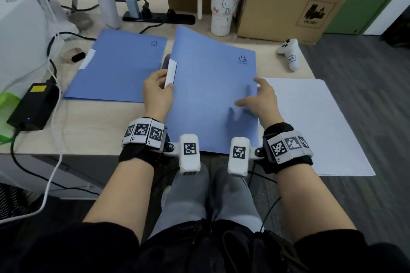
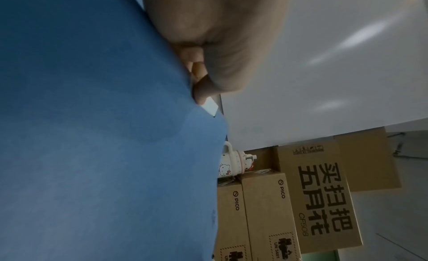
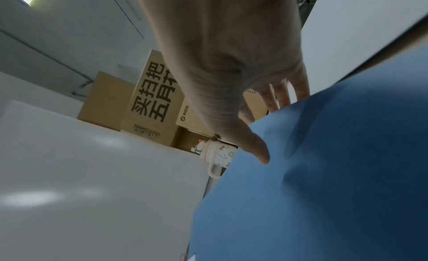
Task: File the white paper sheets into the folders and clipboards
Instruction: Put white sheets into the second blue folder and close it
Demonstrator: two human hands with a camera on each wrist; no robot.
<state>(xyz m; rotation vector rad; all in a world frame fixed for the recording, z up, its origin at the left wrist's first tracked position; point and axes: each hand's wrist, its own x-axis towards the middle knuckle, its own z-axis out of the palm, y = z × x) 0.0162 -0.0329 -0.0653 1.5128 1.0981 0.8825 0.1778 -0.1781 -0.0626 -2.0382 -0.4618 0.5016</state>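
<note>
The blue folder [image 1: 213,95] I am working on sits at the middle of the bench's near edge, its front cover bowed up a little off the surface, with its lower edge just past the bench's front edge. My left hand [image 1: 158,93] grips it at its left side, fingers [image 2: 201,92] curled round the edge and pinching by the white spine tab [image 1: 170,73]. My right hand [image 1: 260,99] rests on the cover near its right edge with fingers spread and nearly straight, the thumb tip [image 3: 261,153] pressing on the blue surface and holding nothing. Just beside that hand, at the bench's near right corner, lies the stack of white paper sheets [image 1: 315,122], overhanging the bench's right edge. A second blue folder [image 1: 115,66] lies shut and flat to the left, toward the middle of the bench. Along the far edge stand a white cartoon tumbler [image 1: 224,2], a black power strip [image 1: 159,17] and cardboard boxes [image 1: 286,9]. A white controller [image 1: 289,53] lies near the right edge, and a black power adapter [image 1: 33,106] sits toward the near left corner
</note>
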